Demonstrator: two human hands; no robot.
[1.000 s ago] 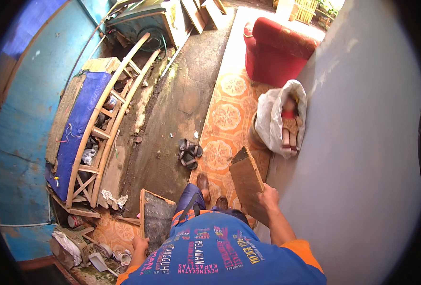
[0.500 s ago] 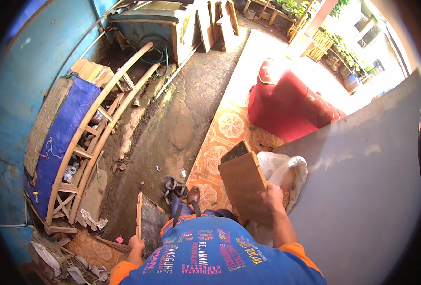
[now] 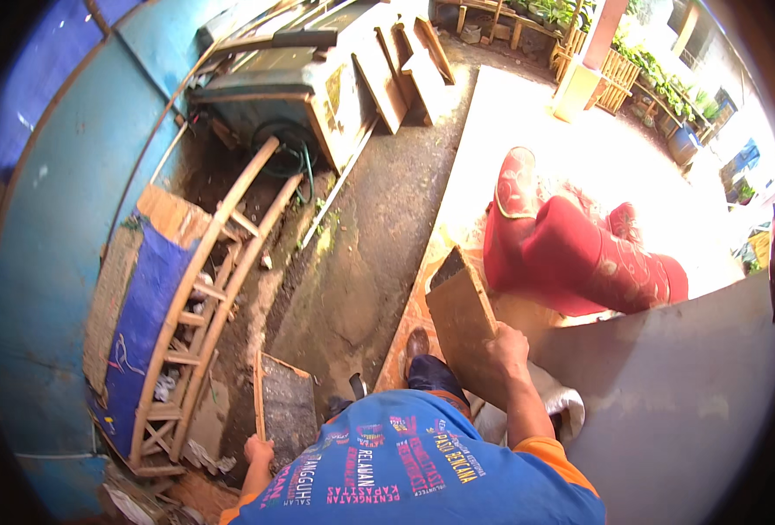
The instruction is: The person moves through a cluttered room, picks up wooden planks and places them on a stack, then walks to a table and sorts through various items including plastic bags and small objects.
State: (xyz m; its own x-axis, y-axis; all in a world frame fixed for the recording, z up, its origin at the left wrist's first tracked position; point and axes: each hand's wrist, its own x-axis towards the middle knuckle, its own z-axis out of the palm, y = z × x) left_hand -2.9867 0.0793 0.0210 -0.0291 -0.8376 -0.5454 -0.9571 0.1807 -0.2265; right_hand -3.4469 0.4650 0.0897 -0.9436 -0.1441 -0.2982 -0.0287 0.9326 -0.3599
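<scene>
head view: compared with half a second ago, the person is further along the walkway; the red armchair (image 3: 562,254) sits nearer and shows more of its arms, and the white sack (image 3: 571,404) has slipped from just ahead of the right hand (image 3: 508,347) to beside and partly behind the right forearm. both boards have come along with the hands, so the carrying seems to be under way, with nothing put down.

the right hand pinches the edge of a brown wooden board (image 3: 462,306), fingers closed over its rim; the board tilts out in front of the body, above the tiled floor (image 3: 415,308). the left hand (image 3: 259,451) is closed on the light wooden edge of a dark, mottled panel (image 3: 289,402), held low beside the left hip; its fingers are too small to tell apart.

as for containers, the sack's mouth gapes, but i cannot tell what is inside. the slatted wooden rack (image 3: 217,289) at left holds a crumpled pale plastic bag (image 3: 164,385) and other clutter too small to name. a blue barrel (image 3: 683,144) stands well apart, far right, its inside not visible.
</scene>
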